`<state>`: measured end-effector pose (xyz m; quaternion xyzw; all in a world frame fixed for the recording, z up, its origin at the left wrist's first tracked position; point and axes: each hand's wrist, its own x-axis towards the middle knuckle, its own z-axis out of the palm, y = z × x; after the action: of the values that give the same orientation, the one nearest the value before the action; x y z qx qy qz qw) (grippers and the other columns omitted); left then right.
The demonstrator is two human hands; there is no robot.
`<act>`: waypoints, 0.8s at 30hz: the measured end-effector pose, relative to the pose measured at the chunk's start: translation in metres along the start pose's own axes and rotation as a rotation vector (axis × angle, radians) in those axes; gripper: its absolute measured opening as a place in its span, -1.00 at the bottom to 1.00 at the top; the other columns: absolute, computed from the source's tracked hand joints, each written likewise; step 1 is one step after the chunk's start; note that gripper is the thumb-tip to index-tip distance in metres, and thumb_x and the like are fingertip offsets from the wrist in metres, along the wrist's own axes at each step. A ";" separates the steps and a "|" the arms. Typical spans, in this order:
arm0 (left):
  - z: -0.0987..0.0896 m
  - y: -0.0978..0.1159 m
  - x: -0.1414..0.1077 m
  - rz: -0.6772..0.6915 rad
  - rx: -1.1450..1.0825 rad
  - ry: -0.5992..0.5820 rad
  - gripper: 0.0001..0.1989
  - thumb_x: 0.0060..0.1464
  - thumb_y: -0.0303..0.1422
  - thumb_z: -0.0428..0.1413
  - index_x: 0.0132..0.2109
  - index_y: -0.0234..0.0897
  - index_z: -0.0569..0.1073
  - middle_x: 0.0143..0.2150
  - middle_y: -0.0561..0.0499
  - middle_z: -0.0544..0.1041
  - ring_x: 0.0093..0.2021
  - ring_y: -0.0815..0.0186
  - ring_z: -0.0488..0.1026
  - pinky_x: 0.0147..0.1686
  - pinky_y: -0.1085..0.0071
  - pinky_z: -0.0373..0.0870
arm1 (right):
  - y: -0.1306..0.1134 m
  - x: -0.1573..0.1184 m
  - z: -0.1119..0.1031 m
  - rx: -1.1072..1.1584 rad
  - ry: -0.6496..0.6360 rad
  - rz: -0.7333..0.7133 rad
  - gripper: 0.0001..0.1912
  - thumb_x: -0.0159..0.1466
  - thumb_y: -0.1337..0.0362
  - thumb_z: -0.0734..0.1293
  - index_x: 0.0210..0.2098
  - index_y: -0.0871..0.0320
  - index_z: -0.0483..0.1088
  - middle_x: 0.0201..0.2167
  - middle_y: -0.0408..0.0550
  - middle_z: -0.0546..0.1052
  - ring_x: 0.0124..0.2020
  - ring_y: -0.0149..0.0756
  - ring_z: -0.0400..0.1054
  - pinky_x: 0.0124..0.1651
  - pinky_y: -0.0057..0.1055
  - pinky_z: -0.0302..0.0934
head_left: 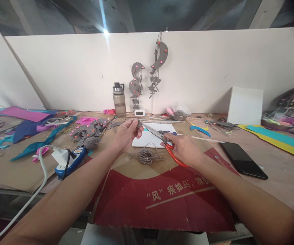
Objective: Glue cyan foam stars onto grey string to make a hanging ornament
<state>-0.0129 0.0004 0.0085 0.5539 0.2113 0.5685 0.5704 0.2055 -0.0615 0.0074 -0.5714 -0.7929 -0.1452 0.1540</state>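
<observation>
My left hand [128, 133] is closed, pinching a small grey felt piece [139, 124] between thumb and fingers. Its exact shape is mostly hidden. In my right hand [184, 148] is a pair of scissors [154, 132] with orange handles, the blade tips touching or very near the grey piece. Below both hands lies a loose coil of grey cord [147, 156]. Behind it a white sheet [144, 139] rests on the cardboard [167, 204], with a dark item on the sheet partly hidden by my right hand.
A black phone [242, 160] lies right. At left are a blue power strip [71, 163], grey felt pieces with pink dots [85, 131] and felt strips [44, 143]. A water bottle [119, 100] and small clock [139, 113] stand behind. Grey moon hangings [160, 56] hang on the white partition.
</observation>
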 end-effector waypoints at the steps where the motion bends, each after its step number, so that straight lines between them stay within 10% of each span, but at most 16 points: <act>1: 0.000 0.000 0.000 -0.003 -0.004 0.002 -0.71 0.09 -0.18 0.14 -0.37 -0.31 0.29 -0.48 0.06 0.42 -0.56 0.50 0.30 -0.56 0.55 0.20 | 0.000 0.000 0.000 -0.001 -0.001 0.000 -0.72 0.28 0.22 0.15 -0.09 0.03 0.39 -0.47 -0.07 0.55 -0.48 -0.26 0.36 -0.46 -0.41 -0.09; 10: 0.000 0.000 0.000 -0.015 -0.026 -0.010 -0.71 0.08 -0.19 0.15 -0.38 -0.32 0.31 -0.47 0.06 0.42 -0.56 0.51 0.29 -0.56 0.55 0.20 | 0.003 0.000 0.006 0.102 -0.002 0.013 -0.67 0.30 0.07 0.12 -0.10 0.07 0.38 -0.53 -0.07 0.50 -0.52 -0.28 0.31 -0.47 -0.44 -0.04; 24: 0.007 -0.009 -0.006 -0.102 0.038 -0.099 -0.81 0.04 -0.29 0.18 -0.28 -0.37 0.45 -0.36 -0.04 0.49 -0.48 0.44 0.38 -0.48 0.49 0.26 | -0.007 0.006 0.004 1.171 0.102 0.182 -0.58 0.15 0.00 0.33 -0.12 0.13 0.30 -0.49 -0.18 0.43 -0.50 -0.41 0.26 -0.45 -0.47 0.09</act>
<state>-0.0049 -0.0050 -0.0001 0.5806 0.2216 0.5066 0.5976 0.1972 -0.0572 0.0061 -0.4494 -0.6804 0.3031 0.4932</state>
